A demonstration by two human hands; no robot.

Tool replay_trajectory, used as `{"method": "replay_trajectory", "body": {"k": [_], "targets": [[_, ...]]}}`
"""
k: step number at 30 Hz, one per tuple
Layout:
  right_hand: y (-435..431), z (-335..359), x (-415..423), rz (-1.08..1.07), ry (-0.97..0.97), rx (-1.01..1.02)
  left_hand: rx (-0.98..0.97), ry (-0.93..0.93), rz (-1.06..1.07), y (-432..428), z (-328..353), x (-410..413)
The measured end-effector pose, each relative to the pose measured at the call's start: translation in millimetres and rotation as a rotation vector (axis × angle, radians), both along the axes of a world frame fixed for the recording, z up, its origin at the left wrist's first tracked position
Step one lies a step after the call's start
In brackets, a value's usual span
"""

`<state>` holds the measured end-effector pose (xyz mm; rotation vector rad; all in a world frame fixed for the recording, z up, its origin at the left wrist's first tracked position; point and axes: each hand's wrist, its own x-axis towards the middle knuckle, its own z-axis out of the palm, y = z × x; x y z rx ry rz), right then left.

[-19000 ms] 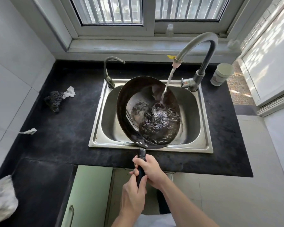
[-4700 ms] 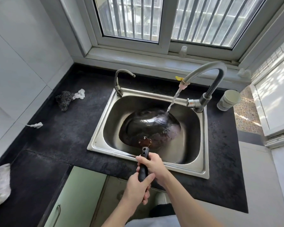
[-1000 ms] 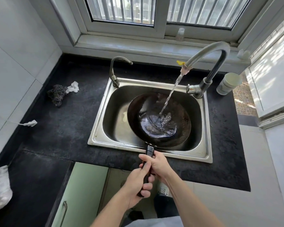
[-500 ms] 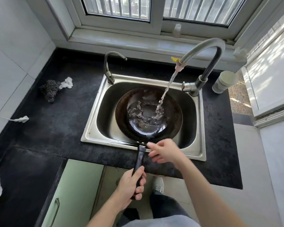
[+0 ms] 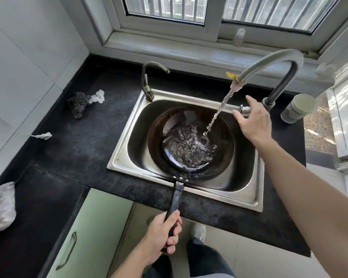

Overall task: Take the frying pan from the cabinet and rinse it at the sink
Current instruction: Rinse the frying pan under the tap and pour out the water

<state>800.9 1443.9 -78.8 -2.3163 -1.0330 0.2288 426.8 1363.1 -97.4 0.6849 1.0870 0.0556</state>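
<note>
Dark, round-bottomed frying pan [image 5: 163, 125] down in the steel sink [image 5: 121, 157] at centre frame, open side up and tipped a little, with a churning pool of water in its bowl under the stream [image 5: 217, 115] from the tall gooseneck faucet [image 5: 269, 59] at upper right. Long black handle [image 5: 176, 199] out over the sink's near rim and the black countertop [image 5: 78, 147], toward lower centre. Left hand [image 5: 161, 239] wrapped round the lower end of that handle, thumb on top, carrying it alone. Right hand [image 5: 253, 121] at right of centre, fingers straight and spread, holding nothing, just beside the faucet's lever [image 5: 244, 109]; contact with the lever impossible to tell. Probably rigid metal and fairly heavy, heavier with water aboard, and nose-heavy from a grip so far from the bowl; wet, so likely slick on bowl and rim. Best held by the handle, nearer the riveted joint for less wrist strain, or with both hands when tipping the water out. Nothing fragile here, beyond the risk of a hard bang on the basin after a slip. Steel-wool scourer [image 5: 77, 104] at upper left on the countertop, well apart from the sink; pale cup [image 5: 297, 107] at far right.
</note>
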Motion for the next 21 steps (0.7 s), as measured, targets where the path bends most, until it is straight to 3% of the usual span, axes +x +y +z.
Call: {"method": "replay_trajectory", "body": {"k": [21], "targets": [[3.3,-7.2,28.2,-0.177,0.041,0.189,0.057,0.006,-0.032,4.8,1.8,-0.9]]}}
